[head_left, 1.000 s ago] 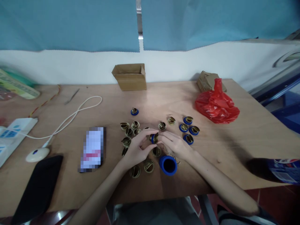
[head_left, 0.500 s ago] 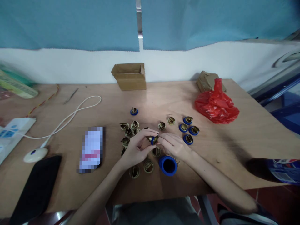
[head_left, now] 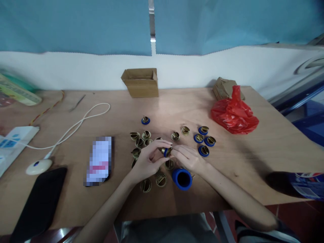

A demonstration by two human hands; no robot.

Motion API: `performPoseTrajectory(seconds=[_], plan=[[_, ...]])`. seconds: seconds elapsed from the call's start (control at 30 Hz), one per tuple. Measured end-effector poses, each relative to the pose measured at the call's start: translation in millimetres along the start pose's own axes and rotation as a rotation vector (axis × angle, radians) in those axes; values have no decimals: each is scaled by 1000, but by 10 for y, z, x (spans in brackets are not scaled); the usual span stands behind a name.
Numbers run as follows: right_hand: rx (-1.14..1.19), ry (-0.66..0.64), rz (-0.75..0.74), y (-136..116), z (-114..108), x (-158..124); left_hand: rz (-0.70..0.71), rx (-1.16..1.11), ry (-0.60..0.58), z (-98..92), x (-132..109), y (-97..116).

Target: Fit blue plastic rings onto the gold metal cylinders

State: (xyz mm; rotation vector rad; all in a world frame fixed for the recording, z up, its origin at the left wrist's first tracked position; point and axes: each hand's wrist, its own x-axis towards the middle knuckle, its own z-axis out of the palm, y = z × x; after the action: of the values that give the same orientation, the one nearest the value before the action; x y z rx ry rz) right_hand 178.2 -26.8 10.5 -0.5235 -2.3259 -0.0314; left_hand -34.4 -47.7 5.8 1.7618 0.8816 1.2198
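Observation:
My left hand (head_left: 149, 158) holds a round brass fitting with a blue ring around it (head_left: 166, 152) between thumb and fingers. On the right side of that fitting, the fingertips of my right hand (head_left: 186, 157) are closed at its brass edge. Several plain brass fittings (head_left: 161, 179) lie around and partly beneath my hands, some hidden by the left one. A short blue cylinder with a dark hollow (head_left: 182, 179) stands just below my right hand. Farther right sit several brass fittings with blue rings (head_left: 203, 151), and a single blue-ringed fitting (head_left: 145, 120) lies beyond my hands.
An open cardboard box (head_left: 141, 84) stands against the wall. At the right are a tied red plastic bag (head_left: 234, 114), a brown package (head_left: 224, 88) and a dark bottle (head_left: 296, 184). Leftward lie a lit phone (head_left: 100, 162), a black phone-like slab (head_left: 40, 202) and a white cable (head_left: 76, 126).

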Motion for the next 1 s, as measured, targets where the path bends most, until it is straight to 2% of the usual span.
performPoseTrajectory(seconds=[0.23, 0.43, 0.67, 0.83, 1.0], plan=[[7, -46, 32, -8, 21, -21, 16, 3, 14, 19, -4, -20], [59, -21, 67, -9, 43, 9, 7, 57, 19, 2, -4, -24], [408, -7, 508, -22, -4, 80, -140, -184, 66, 94, -37, -48], [615, -34, 672, -32, -20, 139, -132, -210, 100, 120, -29, -31], [762, -3, 767, 4, 57, 101, -158, -230, 52, 125, -57, -22]])
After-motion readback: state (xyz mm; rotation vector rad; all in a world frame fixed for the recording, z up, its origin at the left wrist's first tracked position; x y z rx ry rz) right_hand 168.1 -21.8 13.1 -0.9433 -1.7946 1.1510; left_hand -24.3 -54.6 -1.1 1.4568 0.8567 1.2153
